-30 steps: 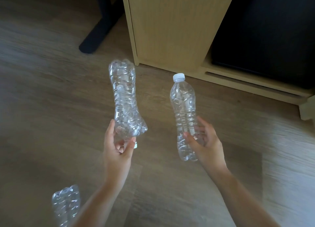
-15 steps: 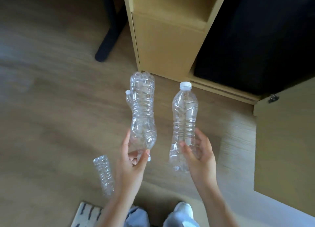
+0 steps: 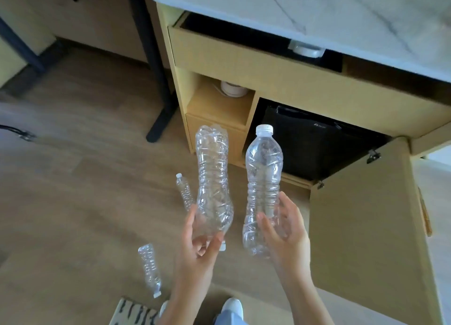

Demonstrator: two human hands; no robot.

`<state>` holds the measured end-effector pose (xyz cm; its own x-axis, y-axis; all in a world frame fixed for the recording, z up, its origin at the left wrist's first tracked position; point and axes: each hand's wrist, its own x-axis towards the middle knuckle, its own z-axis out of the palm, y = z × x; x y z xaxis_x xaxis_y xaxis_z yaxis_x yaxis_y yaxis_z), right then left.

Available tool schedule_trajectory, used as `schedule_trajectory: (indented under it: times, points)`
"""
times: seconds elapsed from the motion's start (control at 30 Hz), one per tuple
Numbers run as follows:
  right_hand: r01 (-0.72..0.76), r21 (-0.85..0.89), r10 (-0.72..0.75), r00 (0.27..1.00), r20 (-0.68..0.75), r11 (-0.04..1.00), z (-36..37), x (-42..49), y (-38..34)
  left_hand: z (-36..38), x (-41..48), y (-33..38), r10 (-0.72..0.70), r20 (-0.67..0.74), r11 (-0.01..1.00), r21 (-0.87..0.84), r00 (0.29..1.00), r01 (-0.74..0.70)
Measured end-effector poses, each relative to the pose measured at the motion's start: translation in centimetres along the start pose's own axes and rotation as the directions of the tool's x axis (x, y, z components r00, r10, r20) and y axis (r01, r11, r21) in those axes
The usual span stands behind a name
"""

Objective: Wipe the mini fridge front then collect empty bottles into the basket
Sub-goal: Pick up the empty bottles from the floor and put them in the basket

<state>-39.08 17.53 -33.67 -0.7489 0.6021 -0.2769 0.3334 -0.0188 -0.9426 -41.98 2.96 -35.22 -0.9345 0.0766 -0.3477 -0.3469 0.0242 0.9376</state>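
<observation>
Left hand (image 3: 195, 246) grip pinches an upturned crushed bottle (image 3: 213, 178) by its neck; right hand (image 3: 284, 237) grip clasps an upright capped bottle (image 3: 263, 178).

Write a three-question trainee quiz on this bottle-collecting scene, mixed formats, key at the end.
1. True or false: the bottle in the right hand has its cap pointing up.
2. How many bottles lie on the floor?
3. Multiple choice: the left hand holds its bottle by A) the cap end, B) the base, C) the middle.

Key:
1. True; the capped bottle stands upright in the grip.
2. Two: one near the feet, one behind the held bottles.
3. A; the crushed bottle is inverted.
</observation>
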Motion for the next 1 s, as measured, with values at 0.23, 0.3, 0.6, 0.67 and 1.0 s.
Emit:
schedule_trajectory:
  times: [0.23,0.3,0.6,0.67,1.0]
  points:
    - [0.036,-0.011,-0.037,0.999,-0.036,0.999,-5.5,-4.6,-7.6,1.0,-3.8,7.1,0.018,0.038,0.999,-0.032,0.999,-0.017]
    - [0.04,-0.01,-0.041,0.997,-0.06,0.999,-7.2,-6.1,-8.8,1.2,-4.8,8.4,-0.005,0.07,0.997,-0.081,0.998,0.011]
    - [0.019,0.001,-0.018,0.968,-0.249,1.0,-11.2,-13.6,-10.3,-1.1,-8.7,12.2,-0.05,0.353,0.998,-0.008,0.934,0.057]
    - [0.01,0.0,-0.009,0.951,-0.31,1.0,-11.6,-15.2,-10.4,-1.8,-9.1,12.5,-0.079,0.39,0.997,0.015,0.917,0.079]
    - [-0.015,0.01,0.018,0.826,-0.564,1.0,-14.5,-20.4,-12.2,1.1,-10.7,14.9,-0.061,0.623,0.998,0.056,0.78,0.033]
